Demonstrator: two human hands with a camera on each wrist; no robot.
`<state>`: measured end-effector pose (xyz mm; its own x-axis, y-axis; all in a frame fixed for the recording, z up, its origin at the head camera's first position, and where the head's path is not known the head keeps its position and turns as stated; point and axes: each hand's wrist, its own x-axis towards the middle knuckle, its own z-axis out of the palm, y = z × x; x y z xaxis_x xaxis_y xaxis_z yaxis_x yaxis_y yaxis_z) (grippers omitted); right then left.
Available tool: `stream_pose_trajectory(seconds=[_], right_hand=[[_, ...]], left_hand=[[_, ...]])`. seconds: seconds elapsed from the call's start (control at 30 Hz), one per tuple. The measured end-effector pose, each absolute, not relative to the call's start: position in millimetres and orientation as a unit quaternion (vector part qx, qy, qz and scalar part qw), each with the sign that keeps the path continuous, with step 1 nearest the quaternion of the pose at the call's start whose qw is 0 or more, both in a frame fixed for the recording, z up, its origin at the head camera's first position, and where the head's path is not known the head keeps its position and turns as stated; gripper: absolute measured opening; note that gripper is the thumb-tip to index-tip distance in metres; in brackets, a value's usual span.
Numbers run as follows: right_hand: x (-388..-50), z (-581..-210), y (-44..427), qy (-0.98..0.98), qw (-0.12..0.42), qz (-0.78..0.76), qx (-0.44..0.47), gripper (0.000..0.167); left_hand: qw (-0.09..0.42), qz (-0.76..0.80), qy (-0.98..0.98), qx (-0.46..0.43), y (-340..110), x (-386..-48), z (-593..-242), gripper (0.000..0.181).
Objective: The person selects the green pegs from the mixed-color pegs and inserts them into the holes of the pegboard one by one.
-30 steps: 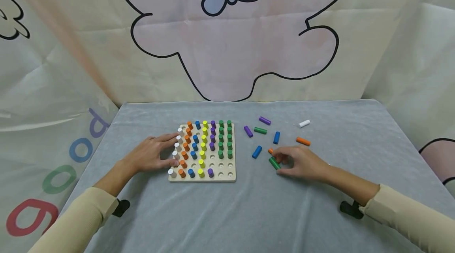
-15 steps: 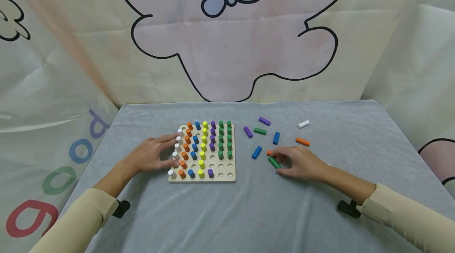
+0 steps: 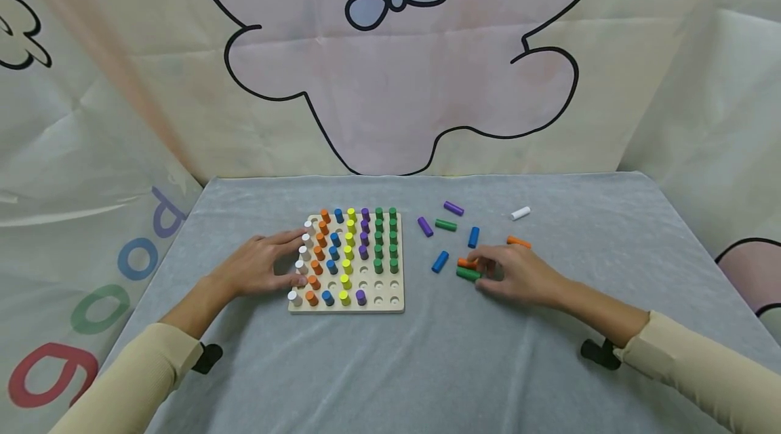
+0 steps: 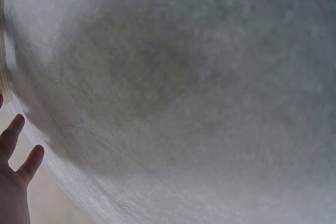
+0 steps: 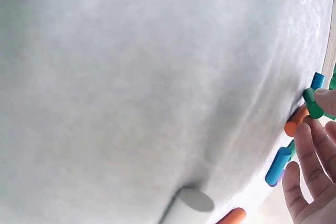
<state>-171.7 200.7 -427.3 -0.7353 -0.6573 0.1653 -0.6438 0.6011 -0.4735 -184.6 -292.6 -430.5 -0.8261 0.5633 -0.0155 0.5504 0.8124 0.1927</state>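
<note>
A square wooden pegboard (image 3: 398, 295) holds upright columns of white, orange, blue, yellow, purple and green pegs, with some bare holes. My left hand (image 3: 259, 264) rests against the board's left edge, fingers spread and fairly straight. In the left wrist view only a few fingertips (image 4: 34, 158) show at the lower left. My right hand (image 3: 518, 274) pinches a green peg (image 3: 468, 274) between thumb and finger, low over the cloth. Right behind that peg lies an orange peg (image 3: 466, 263), partly covered by the fingers. The right wrist view shows the thumb on the green peg (image 5: 313, 104).
Loose pegs lie right of the board: blue (image 3: 441, 262) and another blue (image 3: 473, 237), purple (image 3: 425, 226) and another purple (image 3: 453, 208), green (image 3: 446, 224), white (image 3: 521, 213), orange (image 3: 518, 241). Grey cloth (image 3: 390, 366) covers the table; a printed curtain (image 3: 390, 102) stands behind.
The green peg has turned from slanted to nearly level in the right fingers, and more of the orange peg behind it shows. The left hand and pegboard stay put.
</note>
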Motion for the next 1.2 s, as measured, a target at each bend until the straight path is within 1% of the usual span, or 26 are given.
stream_pose_trajectory(seconds=[0.2,0.43,0.67,0.87,1.2], right_hand=[[-173.5,-421.9,198.8,0.894,-0.011,-0.253,-0.369,0.038],[-178.9,-413.2,192.5,0.895,0.015,-0.254,-0.366,0.035],[-183.0,-405.5,181.0,0.893,0.009,-0.249,-0.376,0.030],[-185.0,-403.2,171.5,0.885,0.013,-0.259,-0.387,0.031],[-188.0,-396.2,157.5,0.891,0.026,-0.251,-0.378,0.033]], left_hand=[[0.039,0.087,0.952,0.290,-292.7,-184.4,-431.0,0.083],[0.039,0.088,0.953,0.288,-292.2,-184.4,-431.7,0.084],[0.040,0.090,0.953,0.287,-292.6,-184.0,-431.1,0.084],[0.041,0.088,0.953,0.286,-292.9,-184.3,-432.3,0.084],[0.038,0.089,0.953,0.288,-293.2,-184.1,-432.7,0.084]])
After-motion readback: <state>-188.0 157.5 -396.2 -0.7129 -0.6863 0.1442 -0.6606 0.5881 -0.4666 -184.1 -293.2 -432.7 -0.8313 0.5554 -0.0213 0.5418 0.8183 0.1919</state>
